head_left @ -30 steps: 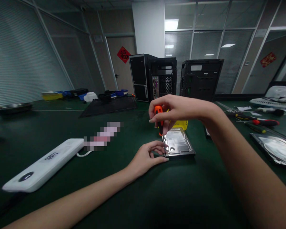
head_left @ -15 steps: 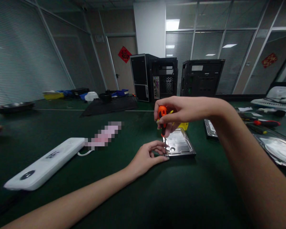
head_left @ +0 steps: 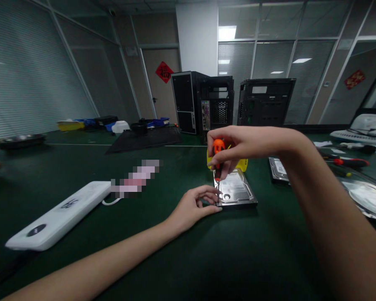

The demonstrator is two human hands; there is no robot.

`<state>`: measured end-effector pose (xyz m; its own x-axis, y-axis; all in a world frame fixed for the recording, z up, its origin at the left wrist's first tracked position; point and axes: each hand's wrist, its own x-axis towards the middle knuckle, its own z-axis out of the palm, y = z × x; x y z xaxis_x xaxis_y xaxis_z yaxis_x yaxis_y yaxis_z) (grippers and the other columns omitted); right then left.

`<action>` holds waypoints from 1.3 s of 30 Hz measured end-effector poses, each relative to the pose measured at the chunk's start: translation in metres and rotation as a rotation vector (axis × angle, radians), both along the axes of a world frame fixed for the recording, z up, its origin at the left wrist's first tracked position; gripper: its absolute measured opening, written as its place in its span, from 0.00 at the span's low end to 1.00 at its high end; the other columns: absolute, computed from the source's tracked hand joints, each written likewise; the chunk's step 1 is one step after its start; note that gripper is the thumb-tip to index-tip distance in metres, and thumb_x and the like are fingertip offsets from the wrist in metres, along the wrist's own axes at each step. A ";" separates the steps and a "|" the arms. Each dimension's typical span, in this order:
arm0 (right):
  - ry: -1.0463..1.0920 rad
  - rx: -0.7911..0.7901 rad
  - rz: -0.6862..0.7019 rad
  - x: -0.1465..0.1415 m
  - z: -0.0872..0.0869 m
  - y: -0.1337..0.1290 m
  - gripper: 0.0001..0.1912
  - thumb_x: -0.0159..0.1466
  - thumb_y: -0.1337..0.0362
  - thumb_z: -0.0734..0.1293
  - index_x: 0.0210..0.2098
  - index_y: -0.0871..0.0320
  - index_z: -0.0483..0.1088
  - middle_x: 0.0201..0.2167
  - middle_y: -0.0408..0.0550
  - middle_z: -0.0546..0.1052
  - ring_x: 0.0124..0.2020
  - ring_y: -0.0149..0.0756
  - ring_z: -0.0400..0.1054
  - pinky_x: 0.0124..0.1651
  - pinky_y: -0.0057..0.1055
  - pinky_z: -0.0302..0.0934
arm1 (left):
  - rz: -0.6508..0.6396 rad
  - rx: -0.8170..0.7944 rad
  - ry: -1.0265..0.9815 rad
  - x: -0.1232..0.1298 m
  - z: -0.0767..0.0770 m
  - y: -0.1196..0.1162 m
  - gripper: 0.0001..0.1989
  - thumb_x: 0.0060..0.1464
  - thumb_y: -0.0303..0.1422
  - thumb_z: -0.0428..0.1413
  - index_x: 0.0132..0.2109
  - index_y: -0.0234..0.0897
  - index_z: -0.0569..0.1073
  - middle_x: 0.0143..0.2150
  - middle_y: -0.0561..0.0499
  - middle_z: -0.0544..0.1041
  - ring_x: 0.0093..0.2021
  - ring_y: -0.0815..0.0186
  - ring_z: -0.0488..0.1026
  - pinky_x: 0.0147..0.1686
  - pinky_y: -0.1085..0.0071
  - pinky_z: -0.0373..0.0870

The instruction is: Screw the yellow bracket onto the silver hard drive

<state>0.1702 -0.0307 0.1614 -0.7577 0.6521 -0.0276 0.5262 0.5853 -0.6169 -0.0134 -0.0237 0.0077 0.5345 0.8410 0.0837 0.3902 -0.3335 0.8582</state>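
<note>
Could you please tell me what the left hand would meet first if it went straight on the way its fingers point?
Most likely the hard drive, whose near left corner the left hand seems to touch; the screwdriver stands at that corner too, so depth leaves the order unclear.

your green table (head_left: 188,263) carries a drive (head_left: 240,190) in front, a white device (head_left: 58,217) to your left, a mat (head_left: 150,141) and pc cases (head_left: 184,98) farther back.
</note>
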 end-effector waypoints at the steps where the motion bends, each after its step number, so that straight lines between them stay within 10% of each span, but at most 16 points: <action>1: 0.001 -0.012 -0.002 0.000 0.000 0.000 0.12 0.57 0.61 0.63 0.38 0.60 0.60 0.36 0.49 0.73 0.34 0.31 0.71 0.33 0.26 0.66 | 0.001 0.000 0.003 0.000 0.000 0.000 0.20 0.44 0.36 0.58 0.45 0.34 0.68 0.39 0.48 0.73 0.38 0.66 0.68 0.26 0.75 0.58; 39: -0.069 -0.002 -0.071 -0.002 0.002 -0.001 0.15 0.55 0.59 0.64 0.38 0.61 0.68 0.33 0.49 0.75 0.33 0.31 0.70 0.36 0.26 0.65 | -0.003 -0.015 -0.007 0.001 0.002 -0.001 0.21 0.43 0.36 0.59 0.46 0.35 0.67 0.40 0.49 0.73 0.38 0.65 0.68 0.26 0.75 0.58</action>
<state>0.1685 -0.0317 0.1631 -0.7059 0.7039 -0.0793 0.6073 0.5438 -0.5792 -0.0126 -0.0251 0.0093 0.5368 0.8404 0.0746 0.3834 -0.3217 0.8657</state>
